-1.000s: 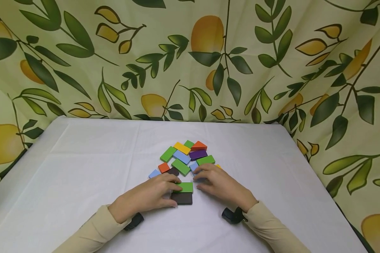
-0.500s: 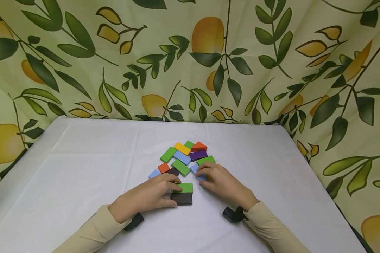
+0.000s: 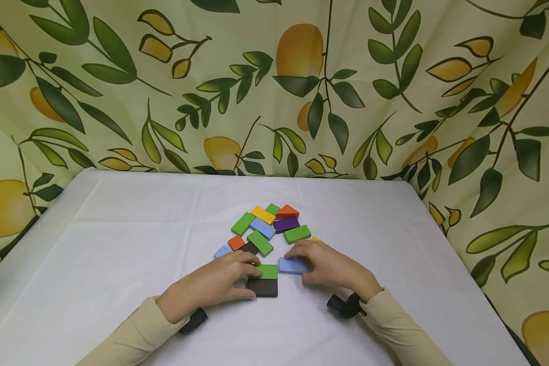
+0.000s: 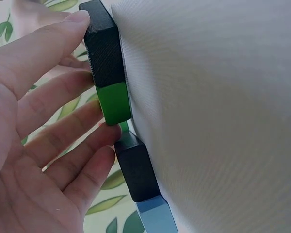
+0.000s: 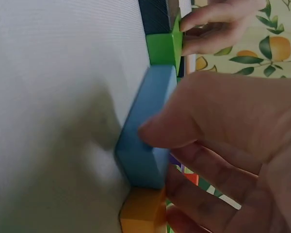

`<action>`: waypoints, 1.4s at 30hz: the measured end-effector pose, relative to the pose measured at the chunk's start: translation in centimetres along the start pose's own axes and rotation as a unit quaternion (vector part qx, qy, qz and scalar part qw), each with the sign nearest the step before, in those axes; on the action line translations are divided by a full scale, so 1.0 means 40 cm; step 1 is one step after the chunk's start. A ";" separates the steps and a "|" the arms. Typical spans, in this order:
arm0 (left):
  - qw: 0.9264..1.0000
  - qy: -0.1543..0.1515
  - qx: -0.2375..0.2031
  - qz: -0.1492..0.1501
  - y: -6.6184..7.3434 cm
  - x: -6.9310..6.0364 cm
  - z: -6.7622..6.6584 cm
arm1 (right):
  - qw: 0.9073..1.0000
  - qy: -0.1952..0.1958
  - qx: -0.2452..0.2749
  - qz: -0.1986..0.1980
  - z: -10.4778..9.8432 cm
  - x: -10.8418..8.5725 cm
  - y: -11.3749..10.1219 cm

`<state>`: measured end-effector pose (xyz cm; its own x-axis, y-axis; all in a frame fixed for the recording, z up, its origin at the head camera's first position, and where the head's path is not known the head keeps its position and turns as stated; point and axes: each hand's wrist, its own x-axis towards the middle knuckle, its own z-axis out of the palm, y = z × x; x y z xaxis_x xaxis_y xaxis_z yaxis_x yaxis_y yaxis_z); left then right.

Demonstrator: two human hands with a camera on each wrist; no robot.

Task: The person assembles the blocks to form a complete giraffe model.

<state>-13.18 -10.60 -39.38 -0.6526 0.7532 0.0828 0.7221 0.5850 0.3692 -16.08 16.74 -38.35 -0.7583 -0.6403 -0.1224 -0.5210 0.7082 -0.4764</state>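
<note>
In the head view my right hand [image 3: 331, 267] pinches a light blue rectangular block [image 3: 293, 265] between thumb and fingers. The block lies flat, a small gap to the right of a green block [image 3: 267, 272]. Against the green block's near side lies a black block [image 3: 263, 288], both flat on the white cloth. My left hand [image 3: 215, 277] holds this pair at their left end. In the left wrist view its thumb [image 4: 76, 22] touches the black block, with other fingers near the green one. The right wrist view shows the right thumb [image 5: 165, 128] against the blue block's side.
Beyond the hands lies a loose cluster of blocks, among them a purple block [image 3: 286, 224], an orange-red wedge [image 3: 288, 211], a yellow block [image 3: 263, 214] and a green block [image 3: 297, 234]. A red block [image 3: 236, 242] sits near the left hand. A patterned curtain [image 3: 256, 91] hangs behind the table.
My right hand has taken hold of the light blue block and drawn it from the cluster toward me, to the right of the green block. The left hand stays at the pair.
</note>
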 end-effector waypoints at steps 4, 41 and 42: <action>1.000 -0.003 -0.002 -0.004 0.001 -0.001 0.000 | 1.000 -0.008 -0.004 -0.018 -0.002 -0.005 0.001; 1.000 0.005 -0.007 -0.009 0.008 -0.002 0.000 | 0.997 -0.056 0.025 -0.037 0.015 -0.005 -0.034; 1.000 0.005 -0.006 -0.009 0.008 -0.002 0.000 | 0.997 -0.057 0.026 -0.036 0.015 -0.006 -0.035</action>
<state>-12.89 -10.46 -39.27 -0.6677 0.7395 0.0857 0.7077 0.5948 0.3813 -14.94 15.71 -38.17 -0.6694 -0.7201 -0.1828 -0.5484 0.6449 -0.5323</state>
